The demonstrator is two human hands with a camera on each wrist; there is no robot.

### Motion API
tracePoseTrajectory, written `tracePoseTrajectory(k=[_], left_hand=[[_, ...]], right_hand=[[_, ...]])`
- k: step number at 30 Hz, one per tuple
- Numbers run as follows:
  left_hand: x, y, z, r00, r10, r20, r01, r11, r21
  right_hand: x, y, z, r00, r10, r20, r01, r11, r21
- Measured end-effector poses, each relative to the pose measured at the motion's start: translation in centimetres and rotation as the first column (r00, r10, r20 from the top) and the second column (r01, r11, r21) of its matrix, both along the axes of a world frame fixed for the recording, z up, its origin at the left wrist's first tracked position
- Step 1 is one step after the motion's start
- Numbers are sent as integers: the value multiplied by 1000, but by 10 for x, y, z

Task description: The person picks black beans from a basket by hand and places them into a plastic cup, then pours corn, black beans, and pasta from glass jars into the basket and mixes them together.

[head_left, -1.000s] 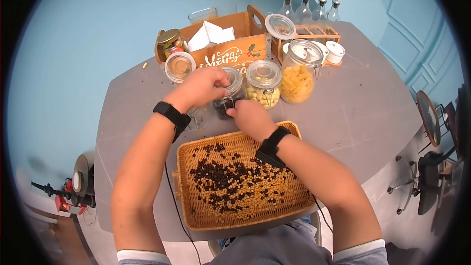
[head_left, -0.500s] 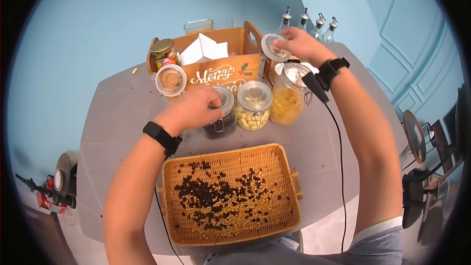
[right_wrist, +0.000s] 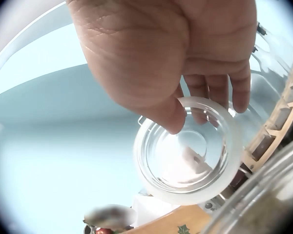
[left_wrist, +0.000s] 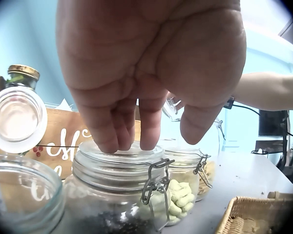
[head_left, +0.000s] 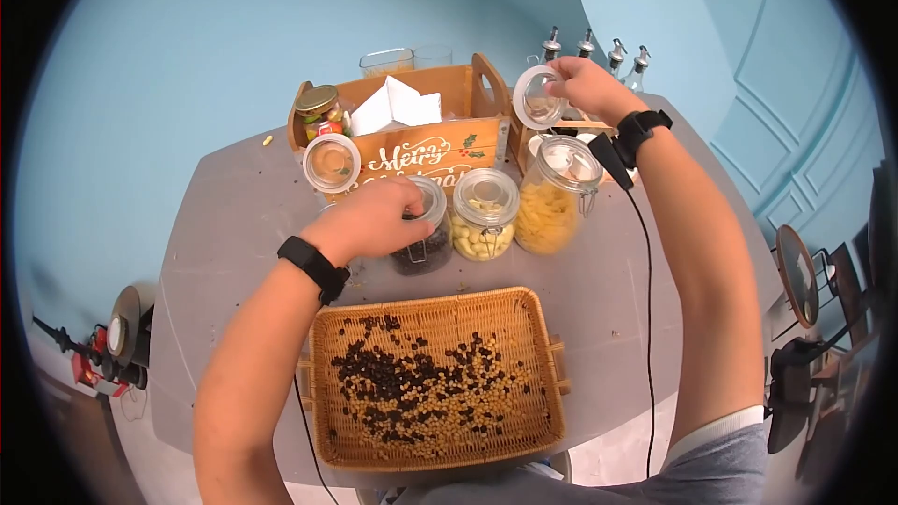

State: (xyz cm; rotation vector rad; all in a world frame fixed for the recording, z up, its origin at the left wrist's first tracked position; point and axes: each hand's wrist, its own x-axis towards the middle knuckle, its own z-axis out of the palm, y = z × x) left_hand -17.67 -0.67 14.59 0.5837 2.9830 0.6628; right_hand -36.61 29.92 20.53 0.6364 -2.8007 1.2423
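Observation:
In the head view my left hand is over a clip-top glass jar with dark contents. Its straight fingers reach down to the jar's closed lid, with the thumb apart from them. My right hand is stretched to the back right and pinches the rim of a raised glass lid between thumb and fingers. That lid stands tilted behind a jar of yellow pasta. Between the two jars is a closed jar of pale, nut-like pieces.
A wicker tray of mixed dark and yellow beans lies in front. Behind the jars stands a wooden crate holding a gold-lidded jar. At left, another jar's glass lid stands raised. Pourer bottles stand at the back right.
My right hand has left the dark-filled jar's front and moved to the back right, where it now pinches the raised lid and tilts it. My left hand has stayed at the dark-filled jar.

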Motion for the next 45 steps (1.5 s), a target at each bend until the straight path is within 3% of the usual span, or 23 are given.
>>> tracePoseTrajectory(k=[2,6,8,9,11,14,16,17,19,20,22,25,26,30,32,35,39,41,45], left_hand=[[0,5,9,990,47,134,-39,997,-60],[2,30,28,986,135,99,-127,989,-80],[-8,48,27,978,36,-208,-27,999,46],[-15,61,31,977,31,-211,-21,999,49],[-29,95,40,922,-114,-370,171,977,124],[-47,141,41,872,-261,-415,312,948,59],[-61,160,28,862,-300,-409,322,947,-15],[-65,168,25,854,-328,-404,321,943,-89],[-64,176,26,865,-335,-373,331,941,-76],[-66,177,26,865,-355,-354,350,933,-81],[-69,177,25,863,-392,-319,381,919,-100],[-68,175,24,851,-426,-306,407,904,-127],[-67,173,21,815,-459,-355,431,888,-160],[-71,172,18,816,-461,-350,440,887,-142],[-71,171,20,796,-475,-375,432,880,-197],[-67,172,25,809,-496,-315,415,862,-290],[-71,167,23,743,-550,-382,456,833,-314],[-71,166,24,777,-536,-330,443,839,-317],[-72,164,25,780,-545,-308,451,831,-326]], right_hand=[[20,11,3,989,31,-147,-27,999,33],[61,40,2,954,50,-295,-13,992,127],[81,53,-7,936,34,-350,42,977,208],[91,59,-12,911,62,-409,54,963,265],[102,69,-31,885,83,-457,33,970,241],[110,78,-59,893,89,-441,-37,991,125],[119,80,-82,938,-88,-336,-40,933,-357],[124,81,-94,937,-94,-336,-33,934,-355],[136,79,-114,985,-167,51,170,855,-490],[144,74,-120,983,-176,54,180,851,-493],[160,63,-126,946,-19,324,222,766,-603],[175,48,-120,884,54,464,301,693,-655],[173,45,-126,910,101,403,260,618,-742],[163,46,-137,898,79,434,304,602,-738],[163,48,-137,880,199,432,291,493,-820],[175,41,-125,885,118,450,361,434,-825],[183,42,-115,921,117,372,271,496,-825],[182,36,-108,902,45,429,361,464,-809],[179,34,-102,909,49,413,357,418,-835]])
